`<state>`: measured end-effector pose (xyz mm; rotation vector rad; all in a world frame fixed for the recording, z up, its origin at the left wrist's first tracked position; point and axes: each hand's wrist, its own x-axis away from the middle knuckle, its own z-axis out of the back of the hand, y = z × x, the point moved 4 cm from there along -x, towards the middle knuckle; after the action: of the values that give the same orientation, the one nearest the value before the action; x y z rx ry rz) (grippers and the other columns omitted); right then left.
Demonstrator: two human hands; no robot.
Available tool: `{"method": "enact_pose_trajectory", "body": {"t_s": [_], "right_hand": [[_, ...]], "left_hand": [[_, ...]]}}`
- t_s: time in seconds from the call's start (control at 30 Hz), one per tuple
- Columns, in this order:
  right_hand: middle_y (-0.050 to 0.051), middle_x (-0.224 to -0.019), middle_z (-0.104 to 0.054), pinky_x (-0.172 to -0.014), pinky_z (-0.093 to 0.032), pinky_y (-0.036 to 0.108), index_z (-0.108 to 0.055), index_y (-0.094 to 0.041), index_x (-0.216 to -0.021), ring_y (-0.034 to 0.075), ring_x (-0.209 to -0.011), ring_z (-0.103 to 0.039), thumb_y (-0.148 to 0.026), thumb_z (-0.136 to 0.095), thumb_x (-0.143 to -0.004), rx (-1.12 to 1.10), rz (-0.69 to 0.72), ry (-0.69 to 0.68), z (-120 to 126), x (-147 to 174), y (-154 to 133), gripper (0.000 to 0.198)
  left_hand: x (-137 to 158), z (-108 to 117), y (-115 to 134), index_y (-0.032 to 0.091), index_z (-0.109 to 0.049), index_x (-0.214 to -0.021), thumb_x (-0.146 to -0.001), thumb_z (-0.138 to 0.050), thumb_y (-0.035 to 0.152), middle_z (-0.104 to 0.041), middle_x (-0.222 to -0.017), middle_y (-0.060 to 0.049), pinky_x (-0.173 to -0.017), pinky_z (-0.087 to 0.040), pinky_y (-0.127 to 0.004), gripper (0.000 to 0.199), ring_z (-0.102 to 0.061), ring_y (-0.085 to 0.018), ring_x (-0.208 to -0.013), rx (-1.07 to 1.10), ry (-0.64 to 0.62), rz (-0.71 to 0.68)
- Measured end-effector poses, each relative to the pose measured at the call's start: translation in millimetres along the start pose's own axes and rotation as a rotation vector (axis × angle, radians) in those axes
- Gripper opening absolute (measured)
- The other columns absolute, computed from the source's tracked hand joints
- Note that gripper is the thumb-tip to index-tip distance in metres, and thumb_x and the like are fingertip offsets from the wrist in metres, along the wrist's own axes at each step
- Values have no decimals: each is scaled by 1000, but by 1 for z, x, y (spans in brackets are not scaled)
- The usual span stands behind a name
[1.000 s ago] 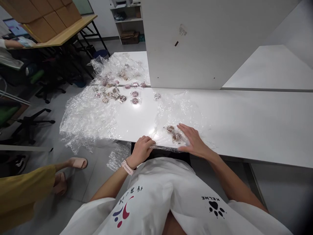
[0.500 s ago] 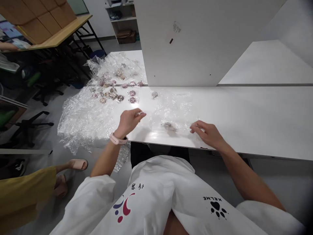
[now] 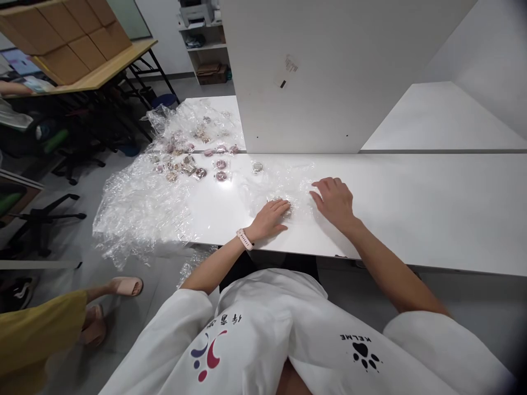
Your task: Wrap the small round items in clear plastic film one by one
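A sheet of clear plastic packaging (image 3: 298,184) lies on the white table in front of me. My left hand (image 3: 268,220), fingers stretched out, lies over a small brownish item (image 3: 287,210) in the clear plastic and partly hides it. To the right, my right hand (image 3: 334,202) hovers at or just above the sheet's right side, its fingers apart and nothing visible in them; whether it touches the plastic I cannot tell. A small greyish wrapped item (image 3: 257,167) sits at the sheet's far left corner.
Left on the table, a heap of clear plastic film (image 3: 144,203) hangs over the edge, with several pink and brown wrapped pieces (image 3: 189,164) on it. A white upright panel (image 3: 300,109) stands behind. A person's sandalled foot (image 3: 127,286) is at lower left.
My left hand has moved right and down onto the brownish item, its pinch opened out flat. My right hand has shifted slightly away from me and spread its fingers. The view has tilted a little.
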<state>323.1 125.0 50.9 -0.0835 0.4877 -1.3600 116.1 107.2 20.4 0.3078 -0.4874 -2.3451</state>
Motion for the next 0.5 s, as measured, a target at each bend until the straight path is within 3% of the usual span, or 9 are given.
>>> {"method": "enact_pose_trajectory", "body": {"t_s": [0.07, 0.13, 0.23, 0.37, 0.5], "right_hand": [[13, -133, -60, -99, -42, 49, -61, -22, -129, 31, -123, -53, -48, -50, -95, -78, 214, -77, -8, 15, -13, 43], [10, -143, -54, -105, -40, 50, -55, -26, -136, 30, -132, -48, -55, -52, -92, -155, 304, -184, -24, 31, -17, 53], [8, -137, -60, -106, -40, 50, -64, -25, -124, 27, -130, -52, -48, -41, -97, -248, 214, -164, -38, 43, -10, 42], [5, -98, -74, -94, -46, 43, -69, -25, -94, 22, -93, -67, -44, -38, -99, -374, 28, -118, -19, 43, -2, 38], [-1, -64, -62, -63, -44, 29, -66, -22, -88, 14, -56, -55, -57, -45, -94, -564, -136, -351, 2, 26, -1, 41]], "left_hand": [[-3, 1, -10, 18, -40, -143, -87, -66, 27, -43, -153, -15, -116, -34, -50, 62, -36, -29, -144, 17, 43, 3], [-5, 4, -16, 17, -45, -138, -88, -62, 20, -47, -148, -14, -113, -38, -49, 53, -38, -29, -141, -7, 86, 32], [-6, 13, -21, 17, -52, -128, -90, -51, 9, -60, -133, -12, -103, -45, -43, 39, -49, -27, -130, -36, 113, 126], [0, 41, -21, 17, -63, -112, -97, -50, 21, -72, -98, -8, -77, -50, -33, 20, -66, -21, -89, 26, 38, 220], [-8, 68, -31, 17, -68, -96, -98, -49, 34, -69, -71, -3, -62, -47, -26, 26, -63, -13, -57, 264, -99, 268]]}}
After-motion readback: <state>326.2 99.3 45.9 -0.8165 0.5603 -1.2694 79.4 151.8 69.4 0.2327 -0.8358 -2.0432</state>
